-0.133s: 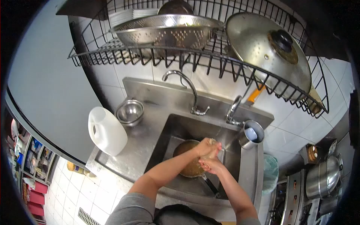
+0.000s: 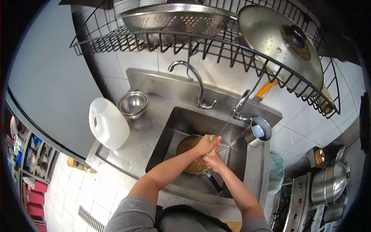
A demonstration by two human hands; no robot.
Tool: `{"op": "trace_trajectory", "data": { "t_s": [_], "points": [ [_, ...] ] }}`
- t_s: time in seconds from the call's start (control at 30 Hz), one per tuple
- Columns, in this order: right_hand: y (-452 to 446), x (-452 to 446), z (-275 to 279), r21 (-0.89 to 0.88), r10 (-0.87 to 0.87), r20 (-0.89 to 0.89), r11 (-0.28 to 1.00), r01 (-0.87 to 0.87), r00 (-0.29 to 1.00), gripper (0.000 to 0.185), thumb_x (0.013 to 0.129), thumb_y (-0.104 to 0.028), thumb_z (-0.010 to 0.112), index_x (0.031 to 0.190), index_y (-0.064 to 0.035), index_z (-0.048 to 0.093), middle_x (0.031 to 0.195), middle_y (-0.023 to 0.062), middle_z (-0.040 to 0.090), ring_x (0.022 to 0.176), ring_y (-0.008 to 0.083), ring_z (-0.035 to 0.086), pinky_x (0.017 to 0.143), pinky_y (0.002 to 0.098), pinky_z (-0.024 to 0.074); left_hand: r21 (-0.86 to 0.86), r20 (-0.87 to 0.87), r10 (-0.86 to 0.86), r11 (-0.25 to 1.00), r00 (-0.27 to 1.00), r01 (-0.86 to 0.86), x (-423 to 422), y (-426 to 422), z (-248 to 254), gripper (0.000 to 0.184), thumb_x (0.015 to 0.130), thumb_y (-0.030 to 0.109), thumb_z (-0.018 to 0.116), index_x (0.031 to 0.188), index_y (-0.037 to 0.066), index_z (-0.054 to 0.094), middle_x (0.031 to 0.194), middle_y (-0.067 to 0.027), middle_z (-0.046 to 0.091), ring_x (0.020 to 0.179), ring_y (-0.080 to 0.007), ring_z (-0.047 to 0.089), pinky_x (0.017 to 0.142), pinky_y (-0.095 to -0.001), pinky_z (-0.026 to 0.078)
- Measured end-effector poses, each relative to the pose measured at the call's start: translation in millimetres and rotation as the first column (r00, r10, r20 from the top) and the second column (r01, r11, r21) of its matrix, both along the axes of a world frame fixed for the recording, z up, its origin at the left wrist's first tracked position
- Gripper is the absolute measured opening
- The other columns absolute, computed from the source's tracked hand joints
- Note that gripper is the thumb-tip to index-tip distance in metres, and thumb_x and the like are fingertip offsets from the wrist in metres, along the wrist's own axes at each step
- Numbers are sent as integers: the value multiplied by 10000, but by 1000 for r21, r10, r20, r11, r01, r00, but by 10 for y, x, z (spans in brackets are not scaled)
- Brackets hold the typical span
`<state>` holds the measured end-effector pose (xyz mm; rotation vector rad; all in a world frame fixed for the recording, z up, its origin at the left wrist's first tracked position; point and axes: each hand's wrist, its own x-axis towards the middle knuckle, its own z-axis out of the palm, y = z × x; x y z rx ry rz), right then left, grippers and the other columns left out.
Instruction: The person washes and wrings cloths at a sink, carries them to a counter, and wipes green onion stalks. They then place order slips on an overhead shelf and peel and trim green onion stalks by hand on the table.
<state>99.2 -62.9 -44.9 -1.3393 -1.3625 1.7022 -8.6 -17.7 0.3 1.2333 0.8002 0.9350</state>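
Note:
My left hand [image 2: 206, 146] and my right hand [image 2: 214, 159] are pressed together above a frying pan [image 2: 188, 144] in the sink. Both sets of fingers are curled and wet-looking; a small pale bit shows at their upper edge, but what they hold, if anything, is hidden. Cloudy brown liquid fills the pan, whose black handle points toward me and to the right. Around it is the steel sink basin [image 2: 235, 162]. A curved tap [image 2: 199, 83] and a second tap [image 2: 241, 104] rise behind it.
A white plastic jug [image 2: 110, 125] and stacked steel bowls [image 2: 133, 105] stand left of the sink. At its right is a steel cup [image 2: 255, 139]. Overhead, a black wire rack [image 2: 216, 48] carries a colander [image 2: 177, 19] and a large lid [image 2: 270, 34]. An orange-handled knife [image 2: 266, 89] is against the wall.
The whole scene has shifted slightly upward in view as the camera tilts. My hands stay clasped over the pan, with the fingers slightly repositioned.

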Motion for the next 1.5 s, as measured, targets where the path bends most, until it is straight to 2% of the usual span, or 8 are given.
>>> {"op": "trace_trajectory", "data": {
  "t_s": [0.17, 0.5, 0.67, 0.83, 0.9, 1.07, 1.17, 1.5],
  "points": [
    [-94, -188, 16, 412, -87, 611, 884, -223, 787, 505, 739, -120, 583, 1219, -24, 455, 985, 159, 609, 961, 357, 565, 840, 411, 443, 205, -326, 312, 945, 892, -255, -120, -149, -189, 519, 921, 433, 458, 651, -7, 512, 594, -108, 563, 496, -190, 531, 537, -322, 451],
    [-431, -567, -384, 566, -2, 600, 708, -422, 800, 336, 799, -244, 566, 1076, -53, 561, 1055, 157, 598, 989, 307, 568, 822, 410, 445, 399, -869, 340, 911, 359, 105, -492, -551, -557, 162, 725, 110, 595, 814, -1, 673, 810, -183, 651, 761, -328, 647, 712, -399, 527],
    [-671, -895, -340, 670, 76, 585, 516, -534, 808, 376, 844, -251, 520, 1171, -68, 487, 1210, 109, 496, 1140, 245, 469, 938, 364, 376, 185, -830, 364, 894, 421, -409, -668, -856, -429, 213, 725, 138, 530, 800, 43, 705, 815, -163, 664, 796, -291, 659, 716, -396, 535],
    [-705, -1616, 493, 16, 334, 821, 797, -603, 464, 702, 699, -229, 739, 1269, -10, 392, 1231, 131, 473, 1132, 231, 476, 970, 332, 368, 304, -716, 208, 952, 667, 29, -1579, -784, -462, 417, 829, 349, 502, 1011, -12, 603, 1050, -204, 589, 982, -391, 566, 847, -450, 456],
    [-824, -1856, 704, 216, 465, 161, 844, -491, 870, 781, 606, -51, 781, 1285, -24, 397, 1186, 96, 506, 1128, 198, 472, 937, 313, 405, 304, -369, 329, 927, 869, -222, -2343, -1475, 225, 539, 881, 469, 422, 1093, -6, 563, 1044, -204, 590, 985, -395, 562, 868, -452, 441],
    [-1705, -3541, 1429, 136, 656, -228, 753, -644, 719, 635, 840, -263, 636, 1318, -73, 263, 983, 89, 537, 628, 173, 582, 419, 261, 458, 444, -123, 600, 746, 791, -496, -4061, -2745, 388, 567, 916, 515, 375, 1239, 52, 430, 1033, -151, 580, 928, -281, 571, 823, -396, 448],
    [-2010, -4619, 929, 108, 577, -216, 816, -568, 788, 439, 957, -385, 372, 1278, -101, 273, 1035, 116, 523, 691, 192, 595, 418, 263, 478, 163, -124, 472, 877, 873, -451, -5097, -3560, 684, 479, 922, 439, 448, 1221, 65, 467, 1010, -119, 601, 885, -229, 582, 772, -358, 463],
    [-2725, -7095, 772, -315, 309, -590, 763, -565, 746, 408, 964, -365, 352, 1303, -137, 361, 1257, 95, 458, 1098, 263, 506, 822, 501, 475, 67, -59, 983, 178, 175, -982, -7077, -4546, 225, 343, 929, 286, 484, 1026, -25, 593, 938, -97, 658, 886, -213, 624, 769, -329, 480]
  ]
}}
